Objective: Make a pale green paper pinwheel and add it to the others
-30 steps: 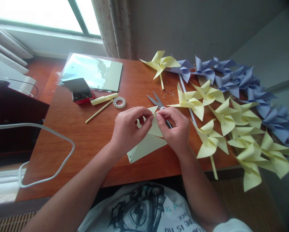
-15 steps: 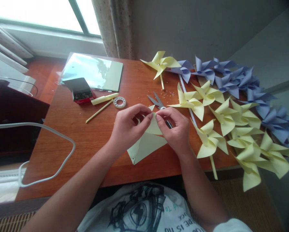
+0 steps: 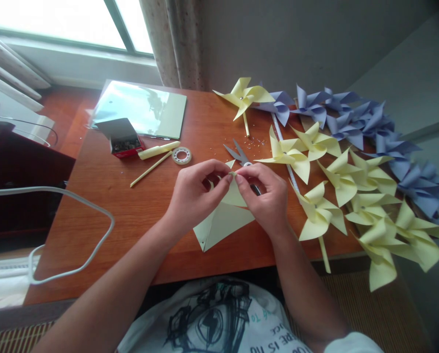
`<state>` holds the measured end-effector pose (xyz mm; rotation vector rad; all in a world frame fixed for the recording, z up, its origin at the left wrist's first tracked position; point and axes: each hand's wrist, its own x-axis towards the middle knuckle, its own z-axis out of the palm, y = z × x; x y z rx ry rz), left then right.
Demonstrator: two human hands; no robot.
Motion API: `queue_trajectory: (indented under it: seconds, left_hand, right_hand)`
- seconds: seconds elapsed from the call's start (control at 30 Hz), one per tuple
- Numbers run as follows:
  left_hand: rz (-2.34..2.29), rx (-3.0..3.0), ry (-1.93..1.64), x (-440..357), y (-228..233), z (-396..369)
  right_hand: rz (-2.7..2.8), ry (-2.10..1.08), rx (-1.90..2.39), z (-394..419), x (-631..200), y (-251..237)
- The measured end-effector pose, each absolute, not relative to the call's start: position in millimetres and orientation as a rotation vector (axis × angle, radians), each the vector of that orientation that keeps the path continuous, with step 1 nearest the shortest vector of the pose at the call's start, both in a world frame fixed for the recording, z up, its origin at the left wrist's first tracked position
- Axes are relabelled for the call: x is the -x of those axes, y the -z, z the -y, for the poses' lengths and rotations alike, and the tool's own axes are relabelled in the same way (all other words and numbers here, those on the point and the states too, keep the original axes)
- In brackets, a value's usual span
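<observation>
Just on the near side of the grey-bladed scissors (image 3: 245, 160), over the brown wooden surface (image 3: 131, 215), is a slit, pale yellow sheet of paper (image 3: 225, 225). The left hand (image 3: 199, 189) has its grip pinched on a raised part of it; the right hand (image 3: 266, 191) has its grip closed on the same part, just beside, and partly covers the scissors. Right of the scissors lie yellow paper pinwheels (image 3: 311, 223) and violet-blue paper pinwheels (image 3: 346, 128); left of the scissors are a white ring-shaped tape roll (image 3: 175, 156) and a small red box (image 3: 129, 153) with its lid up.
</observation>
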<state>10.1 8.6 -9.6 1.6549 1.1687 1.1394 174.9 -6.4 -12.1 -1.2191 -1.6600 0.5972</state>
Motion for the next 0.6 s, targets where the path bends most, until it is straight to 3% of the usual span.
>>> queue_trajectory:
  seconds: [0.3, 0.6]
  left_hand:
    - [-1.194, -1.689, -1.153, -10.5, 9.0, -8.4]
    - [-1.218, -1.681, -1.189, -11.2, 10.2, -8.3]
  right_hand:
    - [1.685, -0.552, 1.200, 6.9, -174.9, 13.2]
    - [1.809, -0.231, 1.146, 8.2, -172.3, 19.7]
